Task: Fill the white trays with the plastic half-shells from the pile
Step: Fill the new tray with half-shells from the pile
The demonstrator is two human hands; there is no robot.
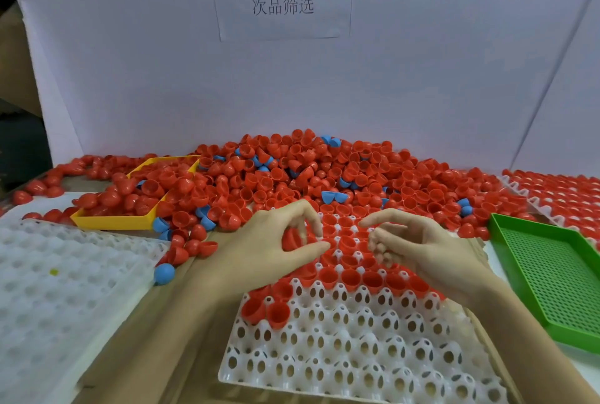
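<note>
Head-worn view, looking forward and down, close over table (181, 322)

left hand (285, 241): palm turned inward, thumb and fingers curled round a red half-shell (292, 239) | right hand (418, 246): forefinger stretched toward the left, other fingers loosely curled, holding nothing visible | both forearms bare, reaching forward, hands near each other

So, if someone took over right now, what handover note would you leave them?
Left hand grips red half-shells over the center tray. Right hand hovers beside it, fingers loosely curled; contents unclear.
Pile lies just behind the tray.
Done: the tray's far rows hold red shells, plus two at the near left.
Left: the near rows, and the empty tray at left.
</note>
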